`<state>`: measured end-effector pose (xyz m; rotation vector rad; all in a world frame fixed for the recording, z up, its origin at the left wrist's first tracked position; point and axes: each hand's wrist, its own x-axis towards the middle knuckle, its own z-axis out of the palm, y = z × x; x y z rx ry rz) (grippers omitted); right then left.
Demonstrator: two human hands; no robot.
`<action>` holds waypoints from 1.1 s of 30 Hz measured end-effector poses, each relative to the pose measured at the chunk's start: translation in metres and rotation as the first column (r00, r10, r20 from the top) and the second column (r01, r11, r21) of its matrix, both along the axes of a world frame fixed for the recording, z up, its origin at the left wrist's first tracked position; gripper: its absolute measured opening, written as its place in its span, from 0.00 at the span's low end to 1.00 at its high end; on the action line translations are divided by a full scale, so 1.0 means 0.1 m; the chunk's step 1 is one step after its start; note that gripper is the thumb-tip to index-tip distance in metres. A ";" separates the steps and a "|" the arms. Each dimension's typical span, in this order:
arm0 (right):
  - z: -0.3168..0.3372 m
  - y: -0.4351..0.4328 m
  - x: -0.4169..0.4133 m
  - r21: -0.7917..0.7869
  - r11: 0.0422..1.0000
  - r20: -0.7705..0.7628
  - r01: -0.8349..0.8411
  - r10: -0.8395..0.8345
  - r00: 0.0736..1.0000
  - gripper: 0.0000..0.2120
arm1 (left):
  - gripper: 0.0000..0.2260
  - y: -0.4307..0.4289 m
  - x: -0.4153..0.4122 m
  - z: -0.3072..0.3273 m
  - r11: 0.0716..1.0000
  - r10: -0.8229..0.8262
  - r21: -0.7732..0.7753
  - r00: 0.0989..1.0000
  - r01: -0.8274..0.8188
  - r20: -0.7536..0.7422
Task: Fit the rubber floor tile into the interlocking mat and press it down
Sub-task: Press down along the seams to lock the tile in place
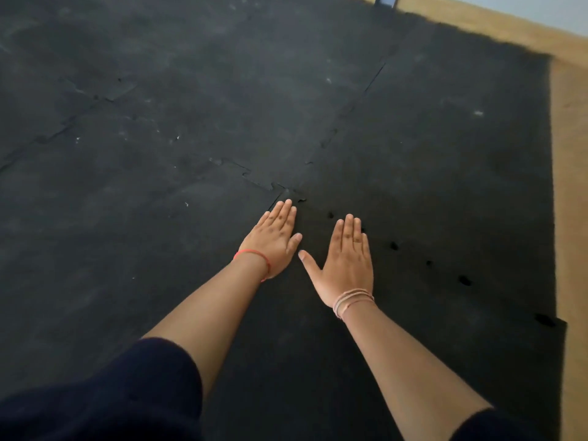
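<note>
A black rubber floor tile [318, 329] lies under my arms, near the corner where several tiles of the interlocking mat [159, 122] meet. My left hand [273, 240] rests flat, palm down, along the tile's left seam, fingertips just short of the toothed corner joint [291, 194]. My right hand [346, 259] lies flat on the tile beside it, fingers together and thumb spread toward the left hand. Neither hand holds anything. Small dark gaps [394, 246] show along the seam running right from my right hand.
The dark mat covers most of the floor, with jigsaw seams running left and away. Bare tan floor [569, 186] borders the mat on the right and at the far top right. A blue object [386, 0] stands at the top edge.
</note>
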<state>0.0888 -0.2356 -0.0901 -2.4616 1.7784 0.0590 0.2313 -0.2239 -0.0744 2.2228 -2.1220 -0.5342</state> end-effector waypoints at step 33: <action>0.10 0.06 -1.10 0.182 0.983 -0.079 0.041 -0.027 0.996 0.53 | 0.32 0.50 -0.28 -0.20 0.988 0.138 -0.075 0.988 -0.134 0.063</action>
